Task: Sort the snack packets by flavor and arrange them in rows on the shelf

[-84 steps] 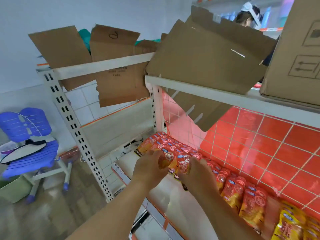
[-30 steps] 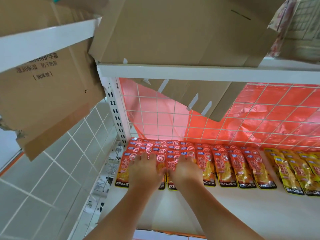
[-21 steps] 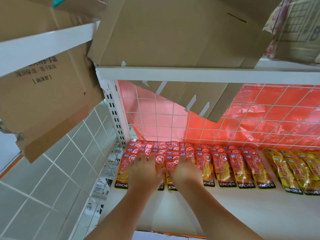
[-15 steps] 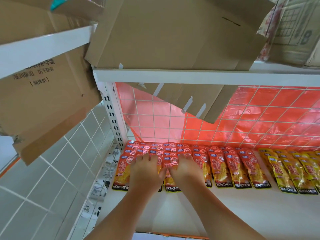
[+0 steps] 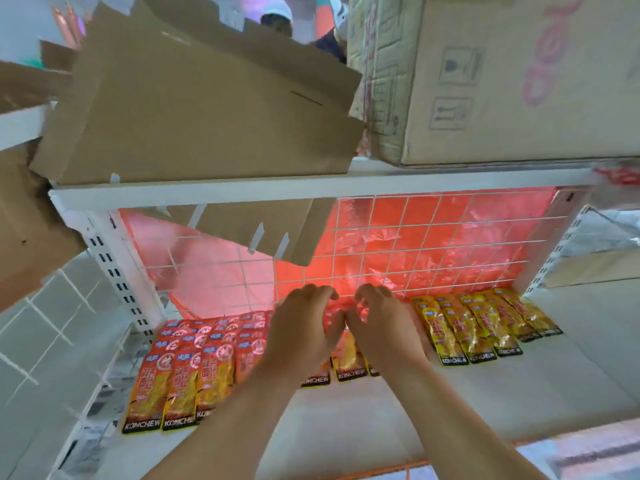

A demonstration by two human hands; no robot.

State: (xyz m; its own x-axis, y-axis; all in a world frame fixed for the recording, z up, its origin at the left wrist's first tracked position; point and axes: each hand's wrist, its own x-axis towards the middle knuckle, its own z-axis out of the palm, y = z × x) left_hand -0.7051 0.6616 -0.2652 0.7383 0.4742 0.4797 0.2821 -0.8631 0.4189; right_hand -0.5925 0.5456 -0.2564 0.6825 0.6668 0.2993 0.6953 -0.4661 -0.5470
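Head | left hand, right hand on red packets | grip unclear

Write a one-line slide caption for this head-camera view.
Left hand and right hand curl over red foil snack packets on a white metal shelf, beside yellow foil snack packets.

Both arms are bare and enter from the bottom edge of the frame, converging toward centre. The left forearm runs up and to the right; the right forearm runs up and to the left. The left hand and right hand sit side by side just below frame centre, palms down, with the thumbs close together between them. The fingers of both hands curl downward. The fingertips are hidden, so grip cannot be confirmed.
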